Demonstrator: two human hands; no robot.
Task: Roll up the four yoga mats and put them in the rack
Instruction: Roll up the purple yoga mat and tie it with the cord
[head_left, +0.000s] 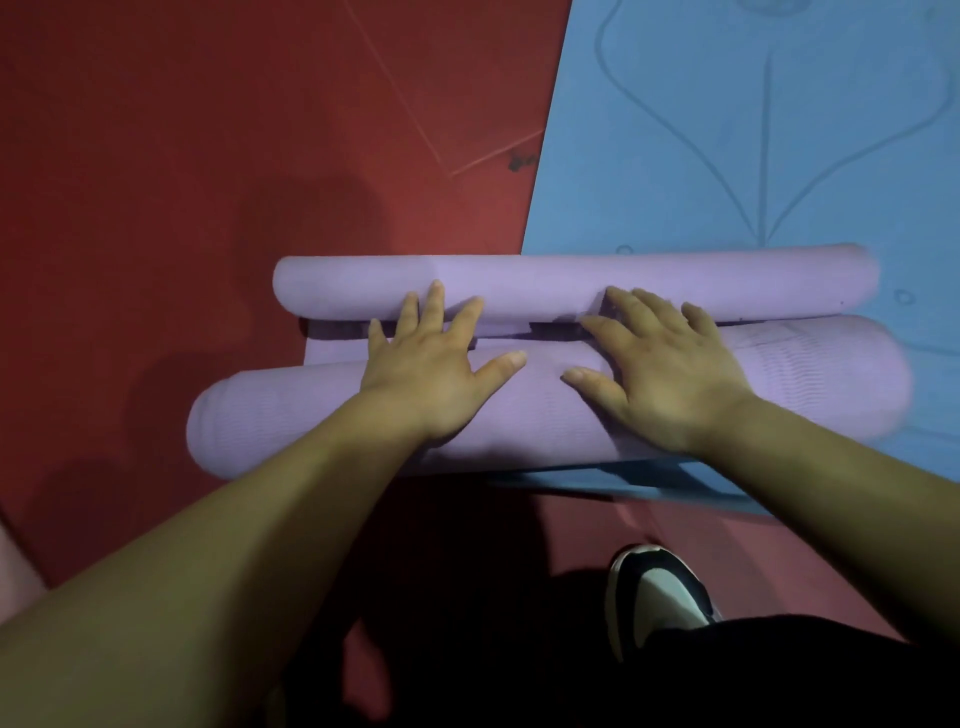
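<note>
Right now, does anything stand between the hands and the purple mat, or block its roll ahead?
Nothing between: left hand and right hand lie flat on the near purple roll. Just ahead, a thinner purple roll lies across its path.

matt ribbed foam purple mat (519, 415), smooth matt blue mat (727, 156)

Red floor (156, 130) w/ thin scratch lines (395, 83), dark smudge (521, 161); dim light, shadows.

The blue mat (727, 130) runs off top and right; shoe (660, 592) seemingly part-hidden.
</note>
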